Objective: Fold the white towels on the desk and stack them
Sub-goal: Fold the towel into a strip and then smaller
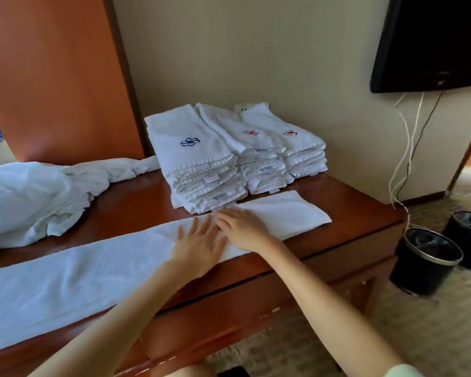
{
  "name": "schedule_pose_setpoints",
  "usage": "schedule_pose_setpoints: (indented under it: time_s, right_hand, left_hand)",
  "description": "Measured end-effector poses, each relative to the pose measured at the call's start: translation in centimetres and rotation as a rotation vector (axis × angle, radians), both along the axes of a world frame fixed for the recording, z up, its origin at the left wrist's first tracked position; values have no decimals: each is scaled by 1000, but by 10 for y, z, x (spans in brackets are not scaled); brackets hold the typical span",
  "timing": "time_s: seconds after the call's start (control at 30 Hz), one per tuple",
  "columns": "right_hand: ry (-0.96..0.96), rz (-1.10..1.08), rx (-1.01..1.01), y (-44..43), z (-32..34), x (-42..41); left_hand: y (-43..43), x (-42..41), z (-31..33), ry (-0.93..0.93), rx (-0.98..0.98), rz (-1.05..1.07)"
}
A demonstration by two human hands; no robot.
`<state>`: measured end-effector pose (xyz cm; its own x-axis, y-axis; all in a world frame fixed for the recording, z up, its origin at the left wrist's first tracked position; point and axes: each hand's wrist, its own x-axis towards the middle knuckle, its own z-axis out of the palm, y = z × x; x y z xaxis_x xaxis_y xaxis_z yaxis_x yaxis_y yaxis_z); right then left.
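Long white terry towel point(98, 273), folded lengthwise into a narrow strip, lies along the front edge of the reddish-brown wooden desk point(136, 202), running from the lower left to near the desk's right end. Left hand point(199, 246): palm down on the strip, fingers straight and spread wide, gripping nothing. Right hand point(242, 229): just beside it, also palm down on the strip, fingers straight and only slightly parted, pointing left; no pinch, no curl. Three stacks of folded white towels point(210, 172) stand side by side at the back of the desk against the wall, the left one topped with a blue embroidered emblem, the other two with red ones; the strip's far edge meets the foot of the left stack. Heap of unfolded white towels point(25, 197) on the desk's left part, apart from the strip. On the floor to the right: two black waste bins point(427, 262), close together. Black wall screen point(433, 42) above them, white cables point(403, 148) hanging down from it.
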<state>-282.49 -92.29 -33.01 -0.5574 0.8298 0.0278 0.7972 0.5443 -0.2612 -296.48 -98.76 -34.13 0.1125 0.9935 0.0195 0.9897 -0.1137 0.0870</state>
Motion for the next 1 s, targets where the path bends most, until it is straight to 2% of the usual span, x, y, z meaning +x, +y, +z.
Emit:
schedule_pose_setpoints:
  time_s: [0.2,0.3,0.4,0.53,0.6,0.7,0.8,0.87,1.0]
  right_hand:
    - [-103,-275,-39,44,-7,85]
    - [-203,-300,-12,51,-1,110]
    - [-92,-319,4,49,-2,112]
    - [236,-443,234,37,-3,116]
    - [241,-619,305,33,0,126]
    - [102,-829,117,32,12,143]
    - [210,-820,-27,31,20,155]
    - [315,-769,-7,31,21,158]
    - [318,-669,19,36,25,164]
  left_hand:
    - [4,-11,6,-57,-61,-15]
    - [-8,-25,10,-89,-35,-82]
    - [-31,-53,11,-103,-42,-184]
    - [-55,-95,14,-68,-72,-154]
    - [-57,-100,18,-58,-72,-100]
    - [-51,-80,21,-41,-56,-98]
    - [-42,-52,14,4,-40,-163]
    - [-35,-43,11,0,-27,-161]
    - [-29,-43,8,-8,-34,-171]
